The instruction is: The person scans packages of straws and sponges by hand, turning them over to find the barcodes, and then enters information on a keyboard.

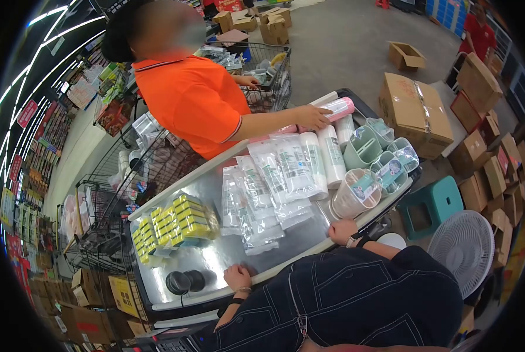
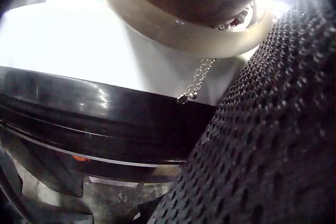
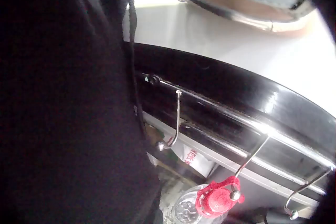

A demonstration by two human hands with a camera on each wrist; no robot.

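Observation:
My left hand (image 1: 238,277) rests on the near edge of a metal-topped checkout counter (image 1: 215,258), holding nothing. Close to it is a black rounded device (image 1: 183,283). My right hand (image 1: 343,232) lies farther right on the same edge, fingers loosely bent, beside a clear plastic cup (image 1: 356,193). Clear plastic packets (image 1: 274,188) lie in the middle of the counter, with yellow-and-black packs (image 1: 177,223) to their left. White rolls (image 1: 332,155) and green containers (image 1: 362,146) stand to the right. Across the counter, a person in orange (image 1: 186,97) grips a pink-ended roll (image 1: 340,108). The wrist views hide my fingers.
Loaded shopping carts (image 1: 157,158) stand beyond the counter. On the right are a large cardboard box (image 1: 415,111), a green stool (image 1: 431,208) and a white fan (image 1: 462,252). Metal hooks (image 3: 252,155) line the counter's side, a red-capped bottle (image 3: 218,200) by one.

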